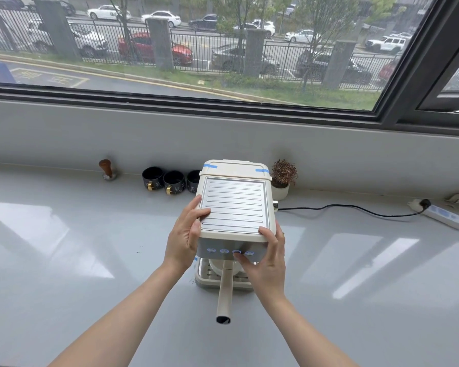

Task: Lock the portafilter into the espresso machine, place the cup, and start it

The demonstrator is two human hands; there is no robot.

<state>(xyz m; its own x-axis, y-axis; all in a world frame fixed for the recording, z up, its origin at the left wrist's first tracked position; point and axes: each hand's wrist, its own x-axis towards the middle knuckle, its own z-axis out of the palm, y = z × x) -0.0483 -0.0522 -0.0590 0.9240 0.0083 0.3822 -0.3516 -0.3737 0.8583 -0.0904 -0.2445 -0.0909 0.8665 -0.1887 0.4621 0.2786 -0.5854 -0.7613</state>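
A cream espresso machine with a ribbed metal top stands mid-counter. Its portafilter handle sticks straight out toward me from under the front. A white cup sits on the drip tray beneath it, mostly hidden. Several round buttons glow blue on the front panel. My left hand grips the machine's left front corner, thumb on top. My right hand holds the right front corner, with its thumb on the third lit button.
Three black cups and a wooden-handled tamper line the back wall to the left. A small potted plant stands right of the machine. A black cable runs to a power strip at the far right.
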